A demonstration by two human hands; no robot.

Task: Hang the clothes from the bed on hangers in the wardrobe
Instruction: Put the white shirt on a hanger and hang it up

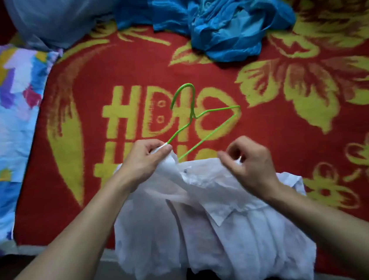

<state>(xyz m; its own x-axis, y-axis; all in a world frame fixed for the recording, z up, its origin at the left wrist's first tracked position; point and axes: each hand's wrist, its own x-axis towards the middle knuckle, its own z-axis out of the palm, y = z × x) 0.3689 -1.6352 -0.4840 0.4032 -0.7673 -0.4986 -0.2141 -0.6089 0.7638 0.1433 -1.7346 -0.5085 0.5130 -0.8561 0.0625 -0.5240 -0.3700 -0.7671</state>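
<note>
A white shirt (210, 223) lies at the near edge of the bed and hangs over it. A green wire hanger (195, 115) lies on the blanket with its left end tucked into the shirt's top. My left hand (144, 160) grips the shirt fabric together with that end of the hanger. My right hand (249, 162) pinches the shirt's top edge to the right. The hanger's hook and right shoulder stick out above the shirt. A crumpled blue garment (223, 19) lies at the far side of the bed.
The bed is covered by a red blanket (108, 75) with yellow flowers and letters. A multicoloured pillow (2, 127) lies at the left. A pale blue bundle (59, 18) sits at the far left.
</note>
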